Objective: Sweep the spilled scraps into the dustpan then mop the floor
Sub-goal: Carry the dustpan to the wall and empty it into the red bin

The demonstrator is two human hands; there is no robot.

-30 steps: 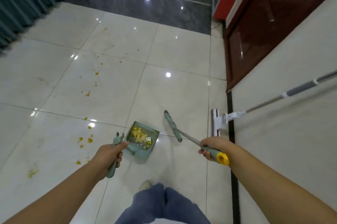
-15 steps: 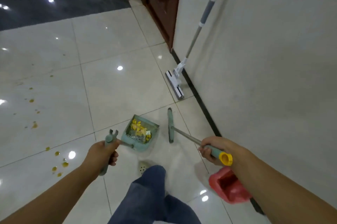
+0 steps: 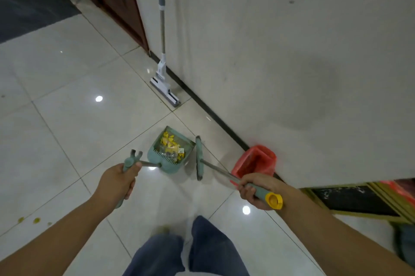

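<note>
Left hand (image 3: 116,182) grips dustpan (image 3: 170,154) handle; yellow scraps (image 3: 169,144) inside. Right hand (image 3: 258,190) grips broom (image 3: 199,157) handle. Mop (image 3: 162,51) at 12 o'clock, against wall.

One head-worn wide-angle view looks steeply down from close above at tiled floor (image 3: 67,96) and wall (image 3: 292,51)

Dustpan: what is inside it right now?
The dustpan holds a pile of yellow scraps mixed with paler bits near its comb teeth. The pan floor beneath the pile is covered, so anything under it cannot be seen.
</note>
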